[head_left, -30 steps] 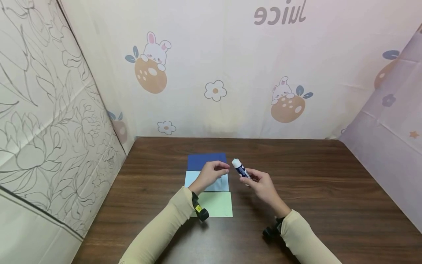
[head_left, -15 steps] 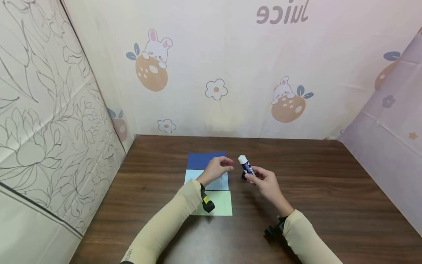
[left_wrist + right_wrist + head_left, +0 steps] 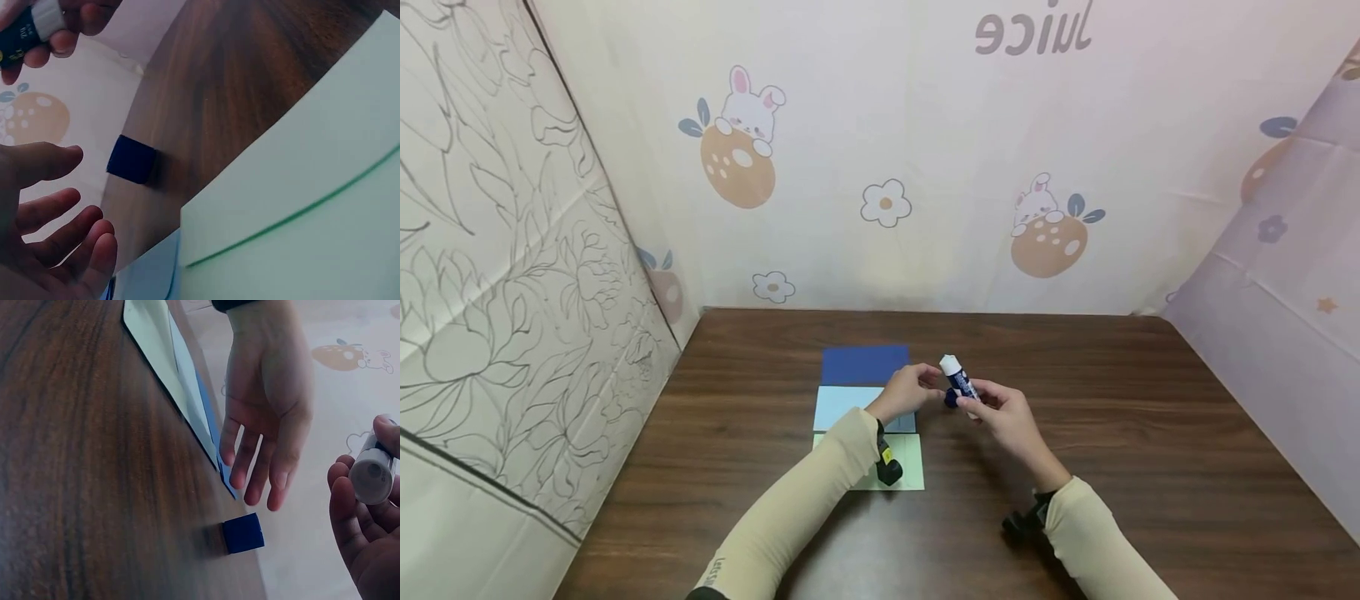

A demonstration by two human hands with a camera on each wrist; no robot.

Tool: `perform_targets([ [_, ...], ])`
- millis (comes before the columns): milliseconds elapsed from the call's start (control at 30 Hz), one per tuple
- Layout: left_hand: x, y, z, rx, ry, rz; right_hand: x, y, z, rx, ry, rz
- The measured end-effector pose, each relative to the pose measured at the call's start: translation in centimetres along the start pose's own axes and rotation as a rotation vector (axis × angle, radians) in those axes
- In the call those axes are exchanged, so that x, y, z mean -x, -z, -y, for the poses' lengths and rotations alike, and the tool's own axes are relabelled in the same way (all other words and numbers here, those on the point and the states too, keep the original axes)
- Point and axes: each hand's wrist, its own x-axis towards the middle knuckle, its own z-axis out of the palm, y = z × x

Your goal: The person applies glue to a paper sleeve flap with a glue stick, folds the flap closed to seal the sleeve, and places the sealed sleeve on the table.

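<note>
My right hand (image 3: pixel 1007 417) grips a glue stick (image 3: pixel 964 385) between thumb and fingers, tilted, its white tip up and uncapped. The stick has a dark blue label and a white base (image 3: pixel 373 481). On the table just beyond it stands the dark blue cap (image 3: pixel 132 160), partly hidden behind the stick in the head view. My left hand (image 3: pixel 910 392) reaches across a light blue envelope (image 3: pixel 842 407) toward this cap. Its fingers (image 3: pixel 255 478) are loosely extended and hold nothing, with a gap between them and the cap in both wrist views.
A dark blue envelope (image 3: pixel 861 365) lies behind the light blue one, and a pale green envelope (image 3: pixel 912 467) in front, all in a column on the brown wooden table (image 3: pixel 1120 433). Patterned curtains (image 3: pixel 925 117) hang behind and beside the table.
My left hand has moved right, closer to the cap. My right hand has shifted slightly right with the glue stick, and the cap behind it has come into view.
</note>
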Motion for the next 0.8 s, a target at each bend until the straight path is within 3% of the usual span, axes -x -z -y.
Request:
perform_targets([
  [333,-0.5,-1.4,-0.7,-0.115,-0.022,0.025,0.2,-0.1,0.0,-0.003,0.011,0.035],
  [800,-0.9,-2.2,-0.8,-0.217,-0.046,0.012,0.1,0.2,-0.1,0.015,0.024,0.068],
])
